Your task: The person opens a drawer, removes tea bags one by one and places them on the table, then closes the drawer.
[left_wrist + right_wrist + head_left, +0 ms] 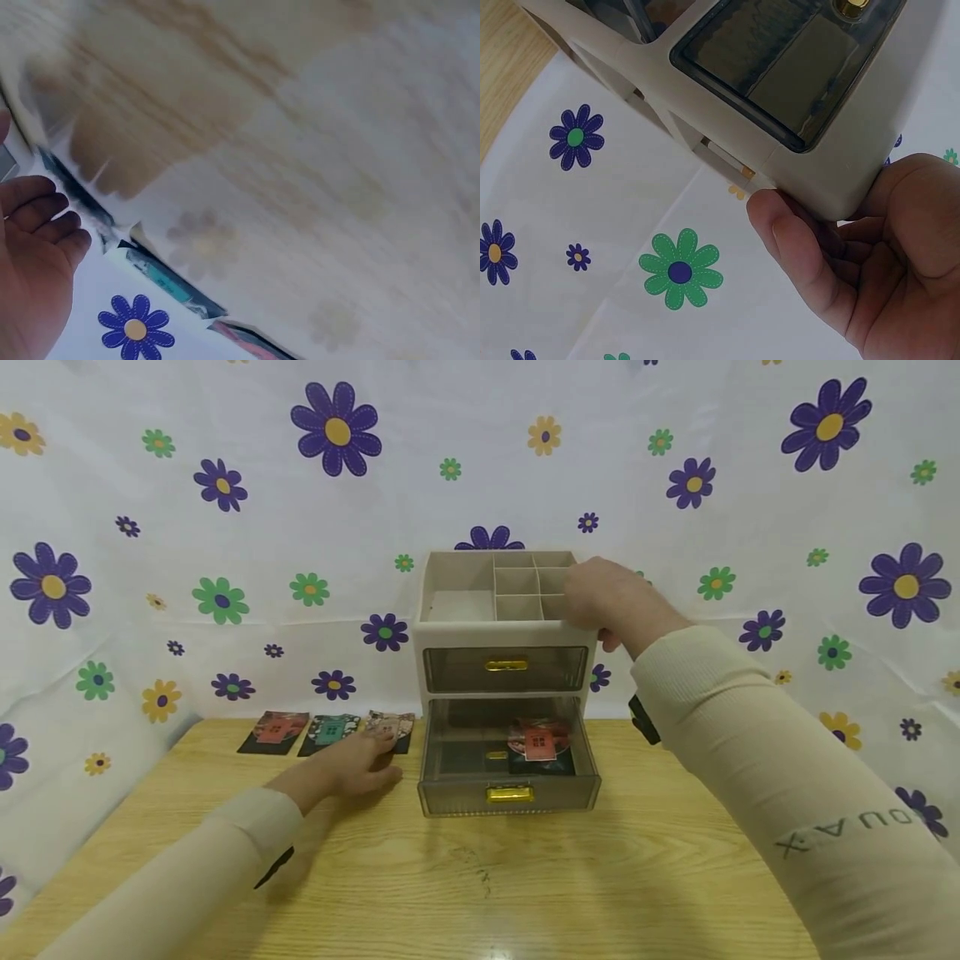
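Observation:
A beige desktop drawer organizer stands at the back of the table, its lower smoky drawer pulled out. Inside that drawer lies a red and black packet. My right hand grips the organizer's upper right corner; in the right wrist view, thumb and fingers bend around its edge. To the drawer's left, my left hand reaches over the table with fingers extended at a pale pink packet. Whether they touch it, I cannot tell. A teal packet and a red packet lie farther left.
The organizer's upper drawer is closed, with a gold handle. Divided compartments form its top. A white cloth with flowers hangs behind the wooden table.

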`<action>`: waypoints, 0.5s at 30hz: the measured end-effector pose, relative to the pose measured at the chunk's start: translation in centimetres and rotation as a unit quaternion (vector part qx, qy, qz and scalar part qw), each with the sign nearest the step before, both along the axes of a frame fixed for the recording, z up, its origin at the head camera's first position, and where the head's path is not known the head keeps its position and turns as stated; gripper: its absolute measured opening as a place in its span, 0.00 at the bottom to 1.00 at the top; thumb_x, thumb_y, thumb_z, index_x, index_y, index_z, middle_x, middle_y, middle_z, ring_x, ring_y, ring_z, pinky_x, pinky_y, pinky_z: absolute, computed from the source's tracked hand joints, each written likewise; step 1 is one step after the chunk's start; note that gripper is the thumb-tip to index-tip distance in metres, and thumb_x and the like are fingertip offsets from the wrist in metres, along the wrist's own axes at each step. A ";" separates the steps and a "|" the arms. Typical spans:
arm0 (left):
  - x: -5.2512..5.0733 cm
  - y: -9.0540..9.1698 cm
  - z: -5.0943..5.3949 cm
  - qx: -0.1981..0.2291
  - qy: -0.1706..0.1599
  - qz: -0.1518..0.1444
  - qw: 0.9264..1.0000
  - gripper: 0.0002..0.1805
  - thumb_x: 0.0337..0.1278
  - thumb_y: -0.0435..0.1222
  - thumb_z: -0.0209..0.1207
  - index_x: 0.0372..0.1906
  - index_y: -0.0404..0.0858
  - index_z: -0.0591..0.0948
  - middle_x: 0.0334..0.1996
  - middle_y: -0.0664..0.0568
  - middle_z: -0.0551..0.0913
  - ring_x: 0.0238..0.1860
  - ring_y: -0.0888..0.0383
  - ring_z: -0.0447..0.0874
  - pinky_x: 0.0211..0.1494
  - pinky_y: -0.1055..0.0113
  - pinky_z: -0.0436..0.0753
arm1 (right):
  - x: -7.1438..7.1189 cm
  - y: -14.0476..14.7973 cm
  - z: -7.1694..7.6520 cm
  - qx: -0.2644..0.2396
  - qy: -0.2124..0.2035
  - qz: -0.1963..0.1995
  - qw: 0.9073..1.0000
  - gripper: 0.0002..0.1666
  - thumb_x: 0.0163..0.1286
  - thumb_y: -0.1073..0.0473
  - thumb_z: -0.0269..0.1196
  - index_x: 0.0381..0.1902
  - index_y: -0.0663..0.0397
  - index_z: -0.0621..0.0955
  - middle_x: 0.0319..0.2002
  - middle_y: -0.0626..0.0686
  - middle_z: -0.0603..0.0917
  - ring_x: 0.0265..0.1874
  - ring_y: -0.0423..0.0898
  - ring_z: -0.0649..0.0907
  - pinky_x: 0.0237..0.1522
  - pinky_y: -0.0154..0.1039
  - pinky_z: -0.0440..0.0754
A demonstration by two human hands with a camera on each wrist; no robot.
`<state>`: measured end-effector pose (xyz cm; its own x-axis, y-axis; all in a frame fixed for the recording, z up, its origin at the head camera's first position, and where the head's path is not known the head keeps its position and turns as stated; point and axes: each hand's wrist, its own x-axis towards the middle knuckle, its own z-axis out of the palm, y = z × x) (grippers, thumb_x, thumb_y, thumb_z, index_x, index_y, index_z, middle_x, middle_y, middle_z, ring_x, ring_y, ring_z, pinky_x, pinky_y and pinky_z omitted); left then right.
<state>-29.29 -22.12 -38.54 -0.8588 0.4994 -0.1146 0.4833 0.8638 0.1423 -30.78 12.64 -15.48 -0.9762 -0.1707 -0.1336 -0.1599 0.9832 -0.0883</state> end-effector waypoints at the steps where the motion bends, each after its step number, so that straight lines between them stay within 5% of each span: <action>1: 0.1 0.0 0.2 0.005 -0.002 0.006 1.000 0.36 0.73 0.50 0.51 0.70 0.23 0.66 0.72 0.30 0.63 0.73 0.32 0.60 0.74 0.40 0.61 | 0.0 0.0 0.0 -0.004 -0.001 -0.003 1.000 0.15 0.73 0.67 0.54 0.56 0.64 0.75 0.46 0.63 0.80 0.31 0.55 0.87 0.23 0.38 0.86; 4: 0.4 -0.1 1.3 0.017 0.025 0.012 0.999 0.33 0.74 0.48 0.50 0.69 0.24 0.69 0.70 0.30 0.66 0.72 0.31 0.62 0.73 0.39 0.62 | 0.0 0.0 0.0 -0.009 -0.001 -0.005 1.000 0.15 0.73 0.67 0.54 0.56 0.64 0.75 0.46 0.64 0.80 0.31 0.55 0.87 0.23 0.39 0.86; 8: 1.1 0.3 4.2 0.039 0.104 0.002 0.994 0.26 0.74 0.42 0.51 0.62 0.24 0.76 0.64 0.29 0.74 0.66 0.32 0.72 0.68 0.40 0.70 | 0.1 0.0 0.0 -0.018 -0.002 -0.003 1.000 0.16 0.74 0.66 0.53 0.57 0.64 0.75 0.46 0.64 0.79 0.31 0.55 0.87 0.23 0.39 0.86; 12: 2.3 1.6 7.7 0.061 0.185 -0.034 0.980 0.19 0.71 0.37 0.54 0.56 0.27 0.81 0.57 0.33 0.81 0.58 0.37 0.81 0.61 0.44 0.79 | 0.1 -0.1 0.1 -0.019 -0.003 -0.001 1.000 0.16 0.74 0.66 0.53 0.57 0.65 0.74 0.46 0.64 0.79 0.31 0.55 0.87 0.23 0.38 0.86; 15: 3.5 3.2 9.7 0.083 0.244 -0.083 0.963 0.15 0.68 0.36 0.58 0.52 0.30 0.84 0.51 0.38 0.86 0.53 0.43 0.86 0.56 0.49 0.83 | 0.1 -0.1 0.2 -0.011 -0.002 0.000 1.000 0.16 0.74 0.67 0.53 0.57 0.65 0.75 0.46 0.64 0.80 0.31 0.55 0.87 0.22 0.38 0.86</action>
